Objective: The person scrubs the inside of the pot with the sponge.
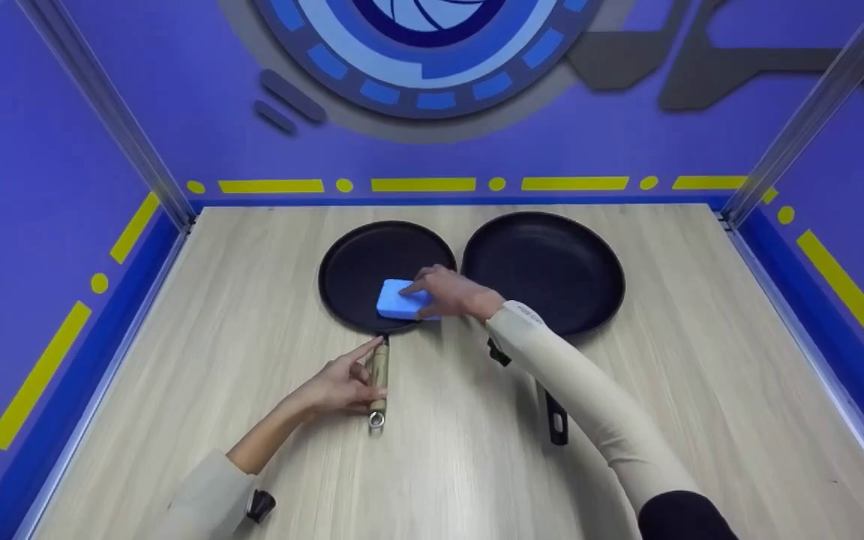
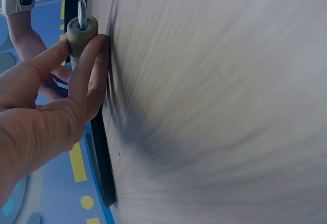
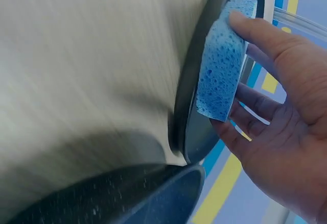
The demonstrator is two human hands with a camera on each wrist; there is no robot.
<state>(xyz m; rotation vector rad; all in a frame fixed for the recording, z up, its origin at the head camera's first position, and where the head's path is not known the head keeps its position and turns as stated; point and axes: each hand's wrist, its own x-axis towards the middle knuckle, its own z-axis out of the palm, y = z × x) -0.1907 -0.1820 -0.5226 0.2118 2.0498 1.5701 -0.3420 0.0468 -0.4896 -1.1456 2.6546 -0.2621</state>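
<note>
Left hand [image 1: 338,386] pinches wood-toned handle [image 1: 380,366] on near side of flat pan [image 1: 353,262]: pan likely stiff, weighty; hold there. Right hand [image 1: 445,291] grips blue sponge [image 1: 396,301] at near right of flat pan: likely light, soft; pinch sides. Right of flat pan, larger pan [image 1: 533,259]. Below, wood-grain table [image 1: 702,375]; behind, purple-blue wall [image 1: 537,154].

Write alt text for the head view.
A person's right hand holds a blue sponge at the near edge of a black pan, while the left hand holds that pan's handle. A larger black pan lies beside it on a wood-grain table.
</note>
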